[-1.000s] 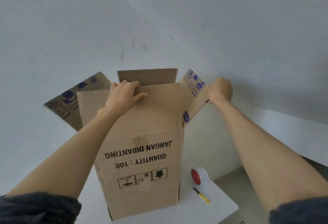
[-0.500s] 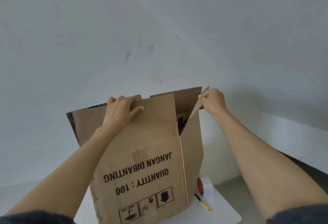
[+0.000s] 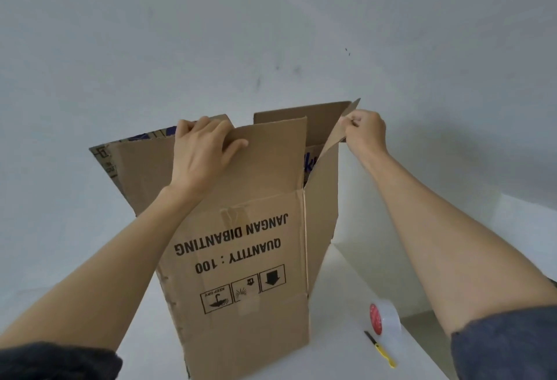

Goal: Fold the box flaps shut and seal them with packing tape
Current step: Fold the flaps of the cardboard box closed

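The box [image 3: 241,253] stands upright on the white bench [image 3: 340,346], its four flaps raised; its inside is hidden, so contents cannot be told. The left grip [image 3: 202,150] is closed over the near flap's [image 3: 217,165] top edge; the right grip [image 3: 366,132] pinches the side flap [image 3: 337,135]. Best fold side flaps in first, then press this near one flat over them; tape [image 3: 384,319] and cutter [image 3: 381,349] wait well below the right grip.

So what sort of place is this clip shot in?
Probably a plain room at home or a small office, used as a makeshift packing spot: bare pale walls, a white table holding one cardboard box, a tape roll and a yellow cutter. Nothing warehouse-like shows.
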A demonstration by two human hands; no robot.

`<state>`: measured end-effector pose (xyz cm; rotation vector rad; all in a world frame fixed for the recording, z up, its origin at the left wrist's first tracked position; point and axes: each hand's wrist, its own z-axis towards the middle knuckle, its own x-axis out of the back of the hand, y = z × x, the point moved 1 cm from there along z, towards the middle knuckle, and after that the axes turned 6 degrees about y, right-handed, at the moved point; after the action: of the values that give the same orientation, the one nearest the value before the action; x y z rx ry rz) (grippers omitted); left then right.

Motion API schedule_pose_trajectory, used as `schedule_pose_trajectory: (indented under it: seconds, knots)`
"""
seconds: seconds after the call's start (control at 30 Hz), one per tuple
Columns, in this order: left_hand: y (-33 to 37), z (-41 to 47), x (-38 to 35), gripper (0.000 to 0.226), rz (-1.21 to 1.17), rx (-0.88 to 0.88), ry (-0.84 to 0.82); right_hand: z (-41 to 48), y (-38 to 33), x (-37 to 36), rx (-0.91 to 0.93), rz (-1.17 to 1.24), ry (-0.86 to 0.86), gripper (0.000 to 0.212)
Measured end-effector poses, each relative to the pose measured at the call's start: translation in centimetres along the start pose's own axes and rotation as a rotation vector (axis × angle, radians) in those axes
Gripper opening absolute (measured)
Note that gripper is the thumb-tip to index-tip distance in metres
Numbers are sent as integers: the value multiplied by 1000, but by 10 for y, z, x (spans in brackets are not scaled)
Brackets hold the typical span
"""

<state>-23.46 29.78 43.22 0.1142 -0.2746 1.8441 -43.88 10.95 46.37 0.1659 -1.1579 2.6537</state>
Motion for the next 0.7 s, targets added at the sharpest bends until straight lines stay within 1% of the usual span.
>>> schedule_pose_trajectory:
  seconds: [0.03, 0.1, 0.13, 0.2, 0.27, 0.3, 0.4, 0.47, 0.5, 0.57, 0.7]
  knots:
    - [-4, 2, 1, 31, -4, 16, 4, 3, -3, -2, 4, 9, -7, 24]
    - [-10, 3, 1, 31, -17, 32, 0, 7, -1, -4, 7, 5, -19, 35]
    - [-9, 1, 0, 31, -28, 30, -11, 7, 3, -6, 10, -16, -28, 40]
    - [0, -2, -5, 32, -53, -6, -62, 3, 12, -10, 0, -92, -71, 42]
    - [14, -6, -13, 31, -74, -62, -115, -1, 22, -16, -13, -174, -108, 35]
    - [20, -7, -17, 30, -79, -84, -125, -2, 28, -19, -33, -177, -112, 30]
    - [28, -4, -25, 33, -50, -115, -107, -3, 38, -26, -165, -50, -141, 21]
    - [27, -3, -29, 35, -29, -116, -107, -11, 42, -29, -241, -42, -202, 11]
    - [26, -4, -31, 34, -24, -107, -114, -17, 45, -32, -267, -57, -237, 14]
    - [25, -9, -35, 34, -28, -87, -140, -31, 54, -37, -322, -63, -294, 26]
    - [30, -16, -44, 31, -61, -75, -181, -51, 73, -48, -492, 88, -310, 41]
